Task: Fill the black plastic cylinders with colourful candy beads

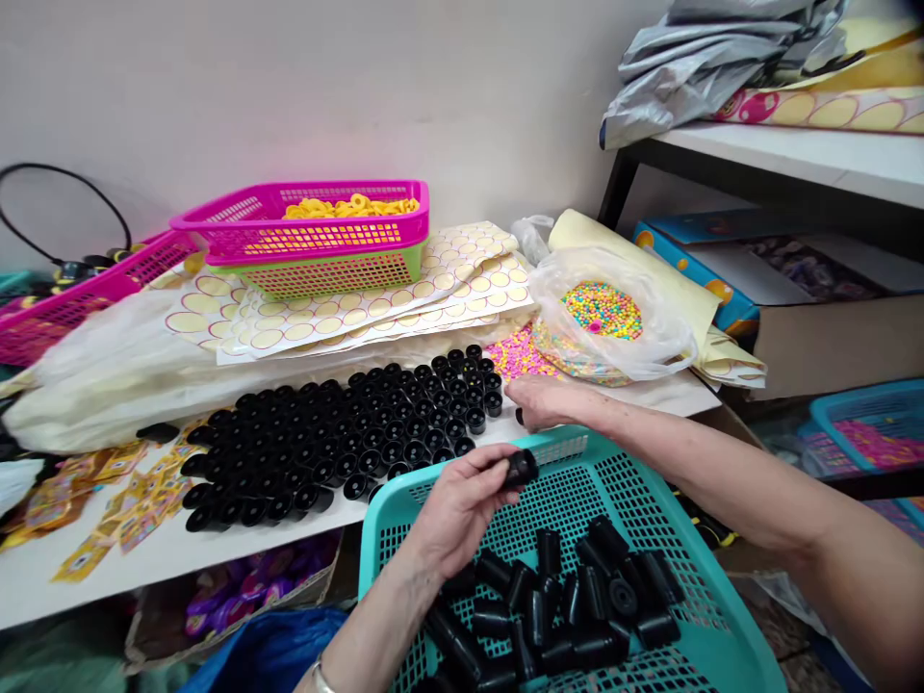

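Observation:
My left hand (462,500) is closed on a small black plastic cup (521,468), held over the near rim of a teal basket (693,577). Several more loose black cups (555,602) lie in that basket. My right hand (545,401) reaches across to the white table, fingers curled beside the right end of a dense array of upright black cups (346,433). What its fingers grip, if anything, is hidden. Behind that hand lies a clear bag of small multicoloured beads (603,310).
Sheets of round yellow stickers (346,313) lie at the back under stacked pink and green baskets (318,236) holding yellow rings. Another pink basket (79,294) sits far left. Foil wrappers (115,505) litter the front left. A shelf with boxes (794,289) stands right.

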Tool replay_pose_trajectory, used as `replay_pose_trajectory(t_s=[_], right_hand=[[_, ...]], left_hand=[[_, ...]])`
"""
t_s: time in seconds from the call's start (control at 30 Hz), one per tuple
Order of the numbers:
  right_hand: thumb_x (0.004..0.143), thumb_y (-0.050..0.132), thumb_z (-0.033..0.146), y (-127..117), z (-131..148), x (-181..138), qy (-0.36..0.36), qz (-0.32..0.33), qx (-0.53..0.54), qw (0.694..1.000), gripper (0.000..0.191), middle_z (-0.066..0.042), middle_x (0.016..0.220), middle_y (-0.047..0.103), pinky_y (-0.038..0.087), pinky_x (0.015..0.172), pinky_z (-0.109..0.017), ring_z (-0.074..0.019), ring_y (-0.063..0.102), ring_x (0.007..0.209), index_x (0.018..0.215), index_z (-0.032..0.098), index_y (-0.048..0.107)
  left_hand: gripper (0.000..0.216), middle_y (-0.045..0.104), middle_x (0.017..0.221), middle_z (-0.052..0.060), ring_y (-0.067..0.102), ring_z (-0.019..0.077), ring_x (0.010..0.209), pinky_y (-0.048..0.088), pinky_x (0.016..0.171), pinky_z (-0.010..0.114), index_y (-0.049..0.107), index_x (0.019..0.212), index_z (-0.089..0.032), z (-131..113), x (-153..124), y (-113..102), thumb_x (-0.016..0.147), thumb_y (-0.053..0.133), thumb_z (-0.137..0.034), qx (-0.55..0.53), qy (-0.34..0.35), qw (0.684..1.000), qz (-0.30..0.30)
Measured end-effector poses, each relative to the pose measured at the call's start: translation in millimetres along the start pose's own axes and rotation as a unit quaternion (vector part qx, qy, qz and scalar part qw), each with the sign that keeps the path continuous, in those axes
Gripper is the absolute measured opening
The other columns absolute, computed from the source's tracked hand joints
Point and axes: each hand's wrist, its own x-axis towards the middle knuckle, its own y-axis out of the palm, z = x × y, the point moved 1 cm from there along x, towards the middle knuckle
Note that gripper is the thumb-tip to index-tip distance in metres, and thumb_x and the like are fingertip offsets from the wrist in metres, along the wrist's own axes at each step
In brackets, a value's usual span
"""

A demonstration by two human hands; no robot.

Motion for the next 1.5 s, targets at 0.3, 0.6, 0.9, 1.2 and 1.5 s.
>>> replay_pose_trajectory(t_s=[0.3,0.6,0.9,1.2,1.5], right_hand=[[0.048,0.078,0.020,15,18,17,0.028,-0.026,-0.013,0.999,0.024,-0.010,0.070,0.064,0.045,0.063,-0.029,-0.0261,0.062,0.076,0.068,0.014,0.067],[0.065,0.049,0.007,6,18,-14,-0.016,-0.048,0.068,0.996,0.018,-0.004,0.066,0.059,0.033,0.054,-0.022,-0.0140,0.052,0.063,0.073,0.013,0.063],[0.063,0.065,0.033,21,-2,-10,0.014,-0.030,0.112,0.993,0.019,0.002,0.059,0.052,0.030,0.051,-0.021,-0.0111,0.045,0.057,0.070,0.015,0.062],[0.065,0.067,0.044,33,2,2,-0.016,0.056,0.118,0.991,0.030,0.002,0.057,0.051,0.031,0.053,-0.022,-0.0117,0.046,0.059,0.069,0.015,0.065],[0.068,0.063,0.051,10,19,-5,0.035,0.111,0.075,0.990,0.038,-0.002,0.063,0.052,0.039,0.057,-0.026,-0.0146,0.048,0.061,0.071,0.013,0.065]], left_hand=[[0.016,0.064,0.085,0.004,0.064,0.0119,0.070,0.054,0.060,0.020,0.060,0.086,-0.014,1,-1,-20,0.073,0.068,-0.020,-0.111,0.035,0.988,-0.103],[0.009,0.066,0.081,0.008,0.065,0.0137,0.068,0.056,0.060,0.020,0.061,0.085,-0.010,1,-3,-20,0.078,0.060,-0.017,-0.139,0.031,0.985,-0.097],[0.009,0.066,0.080,0.008,0.064,0.0131,0.065,0.056,0.057,0.019,0.062,0.085,-0.011,-1,-9,-29,0.081,0.056,-0.016,-0.167,0.050,0.978,-0.110],[0.012,0.066,0.085,0.009,0.065,0.0135,0.070,0.056,0.064,0.020,0.063,0.087,-0.008,-3,-5,-25,0.080,0.053,-0.009,-0.175,0.074,0.973,-0.128],[0.010,0.067,0.082,0.008,0.063,0.0133,0.064,0.053,0.054,0.021,0.063,0.086,-0.010,-1,-4,-32,0.078,0.059,-0.015,-0.147,0.061,0.980,-0.115]])
